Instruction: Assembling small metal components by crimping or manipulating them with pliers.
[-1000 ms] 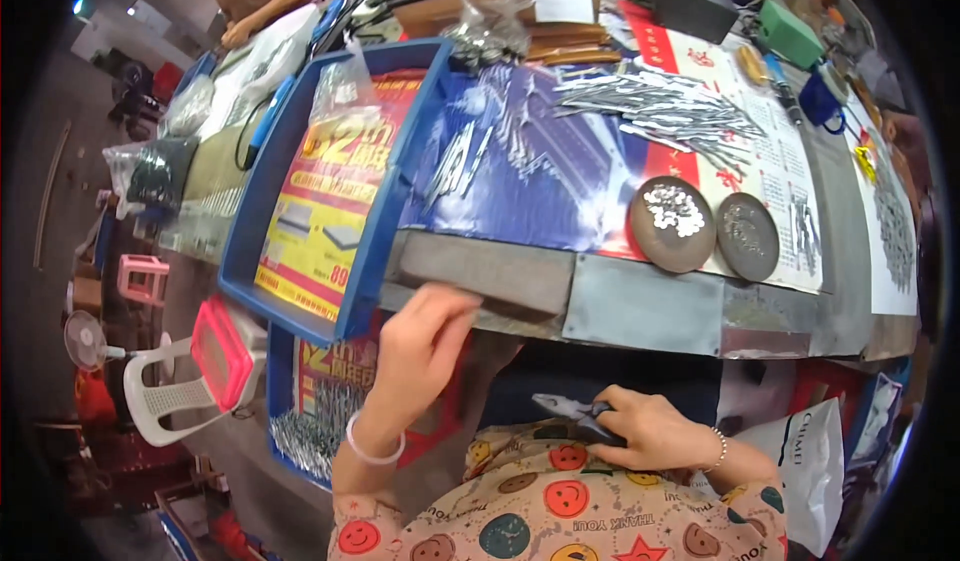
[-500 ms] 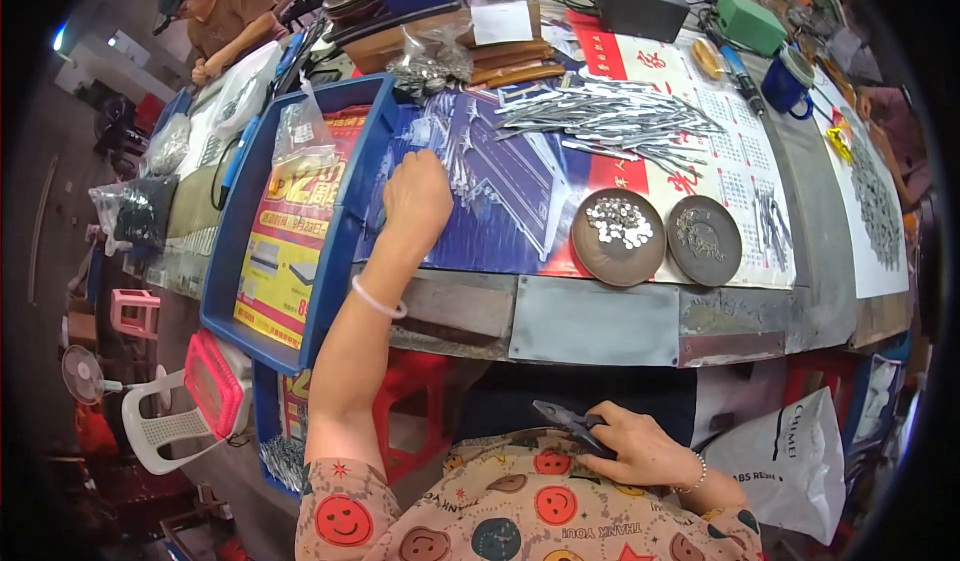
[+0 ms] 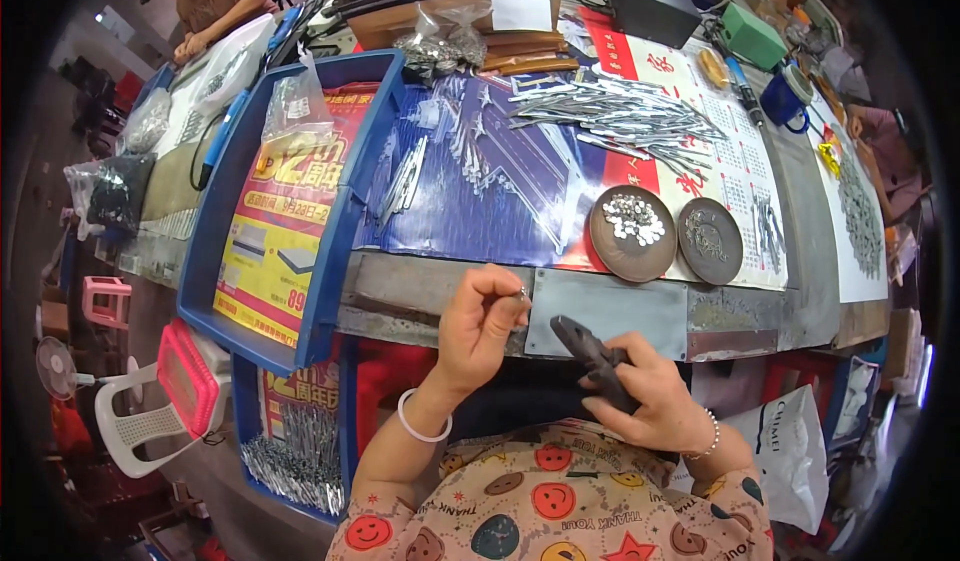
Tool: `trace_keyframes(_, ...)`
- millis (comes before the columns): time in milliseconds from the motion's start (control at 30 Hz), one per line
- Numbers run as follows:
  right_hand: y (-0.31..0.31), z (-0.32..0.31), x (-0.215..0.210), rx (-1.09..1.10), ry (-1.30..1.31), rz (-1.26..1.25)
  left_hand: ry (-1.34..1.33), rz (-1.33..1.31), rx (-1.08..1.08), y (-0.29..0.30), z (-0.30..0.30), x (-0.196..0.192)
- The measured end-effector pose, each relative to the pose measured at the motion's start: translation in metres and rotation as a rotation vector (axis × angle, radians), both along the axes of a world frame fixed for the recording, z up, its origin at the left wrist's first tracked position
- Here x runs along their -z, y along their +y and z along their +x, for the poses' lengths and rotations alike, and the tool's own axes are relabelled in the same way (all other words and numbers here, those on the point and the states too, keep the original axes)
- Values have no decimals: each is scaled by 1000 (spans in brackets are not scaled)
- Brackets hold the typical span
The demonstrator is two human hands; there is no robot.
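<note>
My left hand (image 3: 474, 333) is closed in a pinch in front of the table edge, a small shiny metal piece (image 3: 523, 292) just showing at the fingertips. Most of that piece is hidden by the fingers. To its right, my right hand (image 3: 648, 393) is wrapped round dark pliers (image 3: 590, 354), whose jaws point up and left, apart from the left hand. A short row of thin metal strips (image 3: 404, 181) lies on the blue printed sheet (image 3: 500, 223). Farther right a large heap of silvery strips (image 3: 625, 113) covers the red and white calendar sheet (image 3: 752, 166).
Two round brown dishes hold small bits: shiny discs in the left dish (image 3: 614, 265), dark pieces in the right dish (image 3: 709, 269). A long blue tray (image 3: 338, 251) stands at left, with a lower bin (image 3: 345, 416) of metal parts. Another person (image 3: 222, 6) sits far left.
My left hand has come back from the strips on the blue sheet to the table's front edge, pinching a small metal piece. My right hand has raised the pliers from my lap toward it.
</note>
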State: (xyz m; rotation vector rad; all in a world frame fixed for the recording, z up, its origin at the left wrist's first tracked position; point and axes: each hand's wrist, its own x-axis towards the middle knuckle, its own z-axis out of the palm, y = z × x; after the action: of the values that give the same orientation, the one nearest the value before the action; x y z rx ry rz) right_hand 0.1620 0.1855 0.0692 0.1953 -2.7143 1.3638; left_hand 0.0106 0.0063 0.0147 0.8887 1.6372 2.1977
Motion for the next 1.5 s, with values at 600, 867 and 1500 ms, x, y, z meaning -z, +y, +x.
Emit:
trace_keyframes(600, -12, -53, -74, -74, 48, 530, 76, 172, 50, -3, -4, 19)
trace_keyframes(867, -8, -43, -69, -66, -82, 460, 45, 177, 112, -7, -4, 19)
trace_keyframes(1500, 18, 3, -26, -90, -138, 443, -792, 82, 235, -5, 32, -16)
